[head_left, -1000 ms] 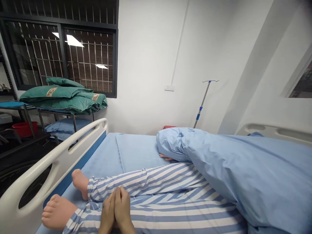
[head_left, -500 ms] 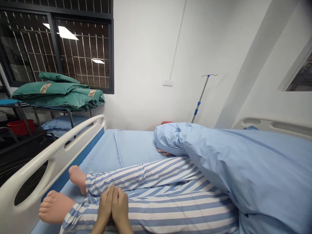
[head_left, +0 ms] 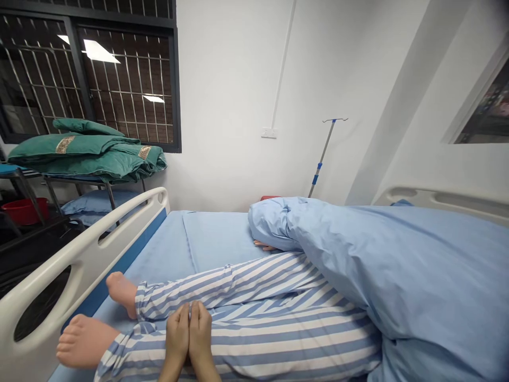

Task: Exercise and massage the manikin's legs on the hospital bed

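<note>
My left hand (head_left: 177,331) and my right hand (head_left: 200,330) are side by side over the lower part of the nearer leg (head_left: 278,342) of a manikin in blue-and-white striped trousers. Both hands have their backs toward me and their fingers curled in, closed, with the fingertips hidden. Whether they grip the trouser cloth or only rest above it, I cannot tell. The manikin's bare feet, a nearer foot (head_left: 85,339) and a farther foot (head_left: 121,293), lie to the left. A light blue quilt (head_left: 397,265) is bunched over its upper body, with some fingers (head_left: 263,245) showing under its edge.
A white bed end board (head_left: 85,265) rises at the left, and another board (head_left: 449,199) at the right. Green folded bedding (head_left: 87,154) sits on a rack beneath the barred window. An IV pole (head_left: 323,156) stands behind the bed near the wall. A red basin (head_left: 26,211) is at far left.
My hands have shifted slightly, with a small gap now showing between their fingers. The whole view has turned a little to the right.
</note>
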Available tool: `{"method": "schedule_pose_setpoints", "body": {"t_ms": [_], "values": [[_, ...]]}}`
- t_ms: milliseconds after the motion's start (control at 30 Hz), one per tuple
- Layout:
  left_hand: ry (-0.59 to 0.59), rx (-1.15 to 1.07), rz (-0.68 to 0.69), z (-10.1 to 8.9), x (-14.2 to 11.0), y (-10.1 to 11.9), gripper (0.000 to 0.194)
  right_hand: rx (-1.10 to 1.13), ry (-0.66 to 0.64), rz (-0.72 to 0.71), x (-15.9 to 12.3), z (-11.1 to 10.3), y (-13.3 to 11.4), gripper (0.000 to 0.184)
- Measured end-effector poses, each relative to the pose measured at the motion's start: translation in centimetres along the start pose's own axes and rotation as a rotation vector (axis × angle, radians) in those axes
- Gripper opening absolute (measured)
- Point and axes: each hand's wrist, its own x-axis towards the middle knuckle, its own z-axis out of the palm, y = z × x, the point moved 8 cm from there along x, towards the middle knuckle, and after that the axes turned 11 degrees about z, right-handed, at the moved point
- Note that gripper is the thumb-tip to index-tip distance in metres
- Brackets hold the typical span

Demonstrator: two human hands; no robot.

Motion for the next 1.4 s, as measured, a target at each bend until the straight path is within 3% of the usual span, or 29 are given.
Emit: {"method": "schedule_pose_setpoints", "body": {"t_ms": [233, 467, 700, 833, 933, 1033, 1100, 1233, 1400], "values": [[-0.082, 0.175, 0.054, 0.6, -0.5, -0.8, 0.042, 0.054, 0.009, 0.028, 0.5, -0.5, -0.4, 0.038], [-0.054, 0.186, 0.066, 0.2, -0.6, -1.2, 0.041, -0.113, -0.113, -0.126, 0.1, -0.3, -5.8, 0.038], [0.043, 0.04, -0.079, -0.7, -1.1, -2.2, 0.046, -0.255, -0.066, -0.137, -1.3, -0.3, -2.3, 0.038], [0.037, -0.079, -0.082, -0.2, -0.8, -0.7, 0.041, -0.226, -0.041, -0.147, -1.0, -0.5, -1.8, 0.04], [0.08, -0.149, -0.091, 0.3, -0.5, 1.7, 0.043, -0.14, -0.023, -0.112, -0.5, -1.0, -1.9, 0.044], [0.019, -0.216, -0.017, 1.7, 0.2, 4.6, 0.043, -0.059, -0.065, -0.096, -0.2, -1.2, -1.9, 0.044], [-0.02, -0.235, 0.008, 2.5, 0.5, 5.4, 0.042, -0.021, -0.095, -0.075, -0.1, -1.3, -1.8, 0.043], [0.055, -0.162, -0.048, 2.0, 0.1, 2.8, 0.041, 0.008, -0.045, -0.014, 0.1, -2.0, -1.2, 0.04], [-0.024, -0.003, -0.015, 1.5, -1.0, -0.4, 0.045, -0.052, -0.019, -0.027, -0.1, -1.8, -0.9, 0.036]]}}
